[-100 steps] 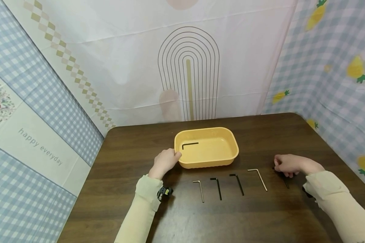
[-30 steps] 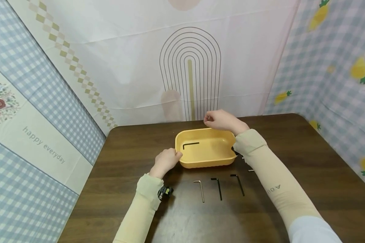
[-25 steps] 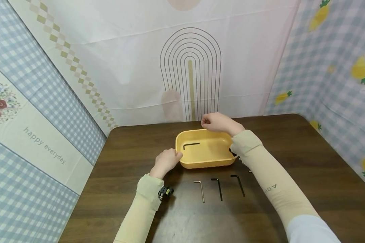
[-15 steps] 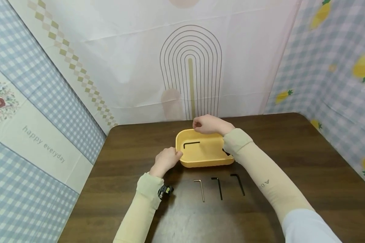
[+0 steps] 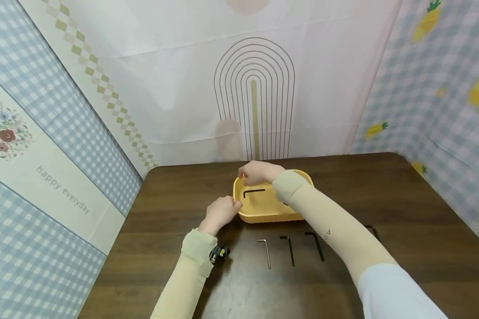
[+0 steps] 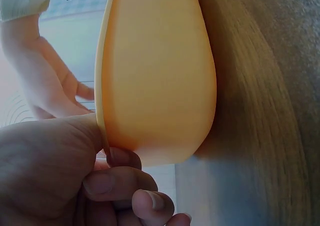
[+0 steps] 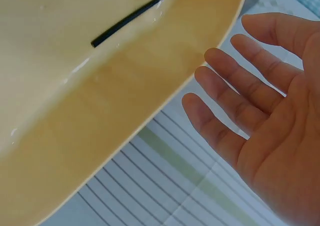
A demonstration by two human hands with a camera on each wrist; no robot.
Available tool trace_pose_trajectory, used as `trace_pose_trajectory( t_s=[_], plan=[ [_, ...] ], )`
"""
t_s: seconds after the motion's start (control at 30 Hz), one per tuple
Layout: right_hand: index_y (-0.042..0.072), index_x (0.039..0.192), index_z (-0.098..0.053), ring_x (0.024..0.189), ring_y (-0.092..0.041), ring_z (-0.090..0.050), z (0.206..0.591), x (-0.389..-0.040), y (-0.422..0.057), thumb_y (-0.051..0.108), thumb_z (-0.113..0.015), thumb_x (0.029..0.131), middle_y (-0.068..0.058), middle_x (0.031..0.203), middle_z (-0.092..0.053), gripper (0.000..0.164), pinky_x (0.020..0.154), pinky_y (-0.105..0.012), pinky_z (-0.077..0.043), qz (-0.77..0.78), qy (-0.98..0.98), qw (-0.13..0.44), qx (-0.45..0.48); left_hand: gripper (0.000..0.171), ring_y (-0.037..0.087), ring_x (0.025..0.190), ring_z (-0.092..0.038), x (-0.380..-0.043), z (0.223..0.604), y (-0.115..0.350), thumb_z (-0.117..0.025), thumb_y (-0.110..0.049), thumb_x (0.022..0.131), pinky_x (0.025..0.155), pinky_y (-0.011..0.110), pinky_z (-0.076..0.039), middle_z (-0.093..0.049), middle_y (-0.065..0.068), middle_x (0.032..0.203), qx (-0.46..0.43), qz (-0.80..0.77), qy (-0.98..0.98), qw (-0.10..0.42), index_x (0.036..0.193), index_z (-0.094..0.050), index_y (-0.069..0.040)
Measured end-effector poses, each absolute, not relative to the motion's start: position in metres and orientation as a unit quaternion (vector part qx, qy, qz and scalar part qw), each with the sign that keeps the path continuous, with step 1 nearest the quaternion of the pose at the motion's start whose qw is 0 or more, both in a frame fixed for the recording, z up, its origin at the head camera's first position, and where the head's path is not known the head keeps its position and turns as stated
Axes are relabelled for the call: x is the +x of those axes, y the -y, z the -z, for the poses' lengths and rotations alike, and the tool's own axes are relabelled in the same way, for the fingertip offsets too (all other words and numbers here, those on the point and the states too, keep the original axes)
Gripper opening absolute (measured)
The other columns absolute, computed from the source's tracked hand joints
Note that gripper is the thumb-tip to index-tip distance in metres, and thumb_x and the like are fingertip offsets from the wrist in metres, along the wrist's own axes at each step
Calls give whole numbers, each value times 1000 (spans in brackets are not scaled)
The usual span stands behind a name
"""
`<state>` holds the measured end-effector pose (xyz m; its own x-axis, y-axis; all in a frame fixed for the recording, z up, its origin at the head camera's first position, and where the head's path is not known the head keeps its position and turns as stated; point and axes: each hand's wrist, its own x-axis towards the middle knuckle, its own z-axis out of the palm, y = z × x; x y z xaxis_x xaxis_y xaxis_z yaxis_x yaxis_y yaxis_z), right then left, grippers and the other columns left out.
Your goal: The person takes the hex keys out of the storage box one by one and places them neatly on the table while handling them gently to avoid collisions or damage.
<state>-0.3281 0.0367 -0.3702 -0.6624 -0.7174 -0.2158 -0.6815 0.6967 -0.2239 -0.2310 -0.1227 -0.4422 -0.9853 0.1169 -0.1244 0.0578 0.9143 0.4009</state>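
A yellow plastic tray [image 5: 277, 218] stands toward the back of the brown table, with one black hex key [image 5: 254, 191] lying inside near its left end. My left hand [image 5: 220, 213] pinches the tray's left rim between thumb and fingers; the left wrist view shows this grip on the tray wall [image 6: 155, 70] closely. Over the tray's far left edge hovers my right hand [image 5: 256, 173]. In the right wrist view, that hand [image 7: 260, 100] has spread, slightly bent fingers and holds nothing, beside the rim and near the black hex key [image 7: 127, 23].
In front of the tray lie a silver hex key [image 5: 265, 253] and two black hex keys, one left [image 5: 289, 250] and one right [image 5: 316, 246]. Beyond the right sleeve [image 5: 335, 221], another black hex key [image 5: 373, 231] shows partly. Patterned cloth [image 5: 175, 97] hangs behind the table.
My right hand has left the hex key at the far right, crossed to the tray and moved leftward along its far edge. My left hand has kept its grip on the rim.
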Motion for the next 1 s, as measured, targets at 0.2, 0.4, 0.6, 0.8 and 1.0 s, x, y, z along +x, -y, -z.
trace_pose_trajectory(
  t_s=[0.2,0.4,0.6,0.8,1.0],
  plan=[
    [5,129,-64,118,-26,-59,382,-326,-24,13,-57,91,-12,129,-64,40,99,-39,-47,40,-915,162,-368,38,19,53,-43,-228,444,122,-46,-33,95,50,34,-35,-43,1,60,43,-207,-975,72,62,-45,-15],
    [9,137,-60,132,-26,-52,392,-327,-22,17,-57,93,-10,141,-58,45,107,-39,-41,26,-923,189,-334,37,19,52,-43,-230,444,123,-47,-32,94,49,34,-34,-43,1,59,46,-211,-974,67,61,-46,-16],
    [13,129,-66,118,-23,-58,402,-327,-22,22,-68,91,-6,126,-65,39,100,-37,-45,9,-911,195,-364,37,18,52,-42,-231,443,123,-47,-33,94,49,34,-35,-42,0,59,45,-209,-974,69,61,-45,-16],
    [16,122,-69,111,-19,-58,409,-326,-21,16,-71,86,-3,123,-66,36,97,-35,-45,7,-903,216,-373,38,19,54,-44,-231,445,123,-46,-34,95,50,35,-36,-43,1,60,40,-208,-974,77,61,-45,-16],
    [16,115,-71,98,-18,-57,409,-326,-20,11,-70,78,-2,115,-67,38,87,-33,-47,3,-907,218,-361,38,20,56,-47,-232,443,123,-46,-34,94,51,36,-37,-44,2,61,40,-206,-975,70,62,-46,-15]
  ],
)
